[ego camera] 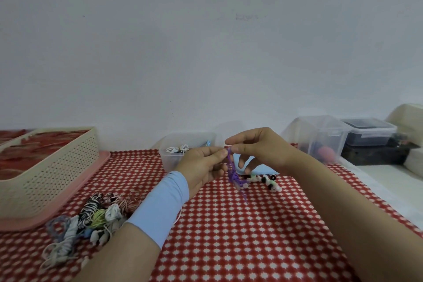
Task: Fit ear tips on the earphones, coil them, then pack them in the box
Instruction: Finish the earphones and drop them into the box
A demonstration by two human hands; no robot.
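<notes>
While both hands [225, 155] pinch them, purple earphones [234, 173] dangle between.

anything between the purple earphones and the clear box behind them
Nothing visible blocks the way. The purple earphones hang pinched between the left hand and right hand, close beside the clear box, whose top looks open. Only the left hand itself overlaps the box's front.

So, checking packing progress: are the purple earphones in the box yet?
Out. The left hand and right hand pinch the purple earphones above the cloth, in front of the clear box.
</notes>
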